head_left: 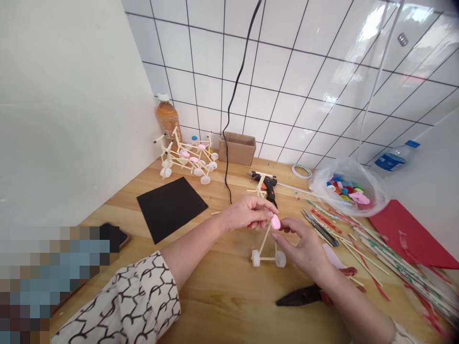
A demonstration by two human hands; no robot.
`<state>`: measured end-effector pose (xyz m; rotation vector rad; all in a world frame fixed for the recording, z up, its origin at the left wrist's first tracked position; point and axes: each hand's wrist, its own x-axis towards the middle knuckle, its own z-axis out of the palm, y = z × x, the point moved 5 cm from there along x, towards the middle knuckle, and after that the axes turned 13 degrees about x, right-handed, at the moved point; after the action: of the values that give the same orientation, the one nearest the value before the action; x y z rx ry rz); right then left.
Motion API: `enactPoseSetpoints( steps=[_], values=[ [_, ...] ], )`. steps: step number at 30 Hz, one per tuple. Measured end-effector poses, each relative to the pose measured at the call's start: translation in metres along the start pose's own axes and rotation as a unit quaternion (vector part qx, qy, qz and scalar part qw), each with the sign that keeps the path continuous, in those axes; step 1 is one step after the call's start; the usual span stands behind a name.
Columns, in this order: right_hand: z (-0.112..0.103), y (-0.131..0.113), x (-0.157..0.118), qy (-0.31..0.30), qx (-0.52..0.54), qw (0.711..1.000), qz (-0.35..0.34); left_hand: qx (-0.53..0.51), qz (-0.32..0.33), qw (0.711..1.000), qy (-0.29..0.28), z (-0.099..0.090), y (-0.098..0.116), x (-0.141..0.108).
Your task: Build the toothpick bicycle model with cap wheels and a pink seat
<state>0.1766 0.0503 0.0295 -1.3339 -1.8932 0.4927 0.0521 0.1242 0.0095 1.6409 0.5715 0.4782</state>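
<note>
Pink oval cutout [275, 221] pinched between left hand [247, 212] fingertips and right hand [299, 243] fingers, long axis far-left to near-right, just above wheeled stick frame [265, 240].

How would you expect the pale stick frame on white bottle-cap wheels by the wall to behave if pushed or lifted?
The pale stick frame, all thin sticks, probably feels light and somewhat fragile. Its white bottle-cap wheels would likely roll when pushed.

A head-worn camera looks forward and down, close over the left hand [244, 213] and right hand [303, 248].
</note>
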Motion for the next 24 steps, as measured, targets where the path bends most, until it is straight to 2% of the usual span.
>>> enactPoseSetpoints(
  steps=[5,9,19,24],
  values=[
    [-0.003,-0.01,-0.001,0.061,-0.096,0.991,-0.067,-0.016,0.002,0.999,0.03,0.001,0.002,0.0],
    [-0.001,-0.016,0.0,0.078,-0.158,0.979,-0.101,-0.038,0.008,0.998,0.05,0.002,0.003,0.001],
    [0.003,-0.023,0.001,0.083,-0.223,0.958,-0.158,0.0,0.025,0.995,0.1,0.0,0.003,-0.001],
    [0.004,-0.023,0.0,0.08,-0.229,0.957,-0.161,-0.004,0.019,0.995,0.098,0.0,0.001,-0.002]
  ],
)
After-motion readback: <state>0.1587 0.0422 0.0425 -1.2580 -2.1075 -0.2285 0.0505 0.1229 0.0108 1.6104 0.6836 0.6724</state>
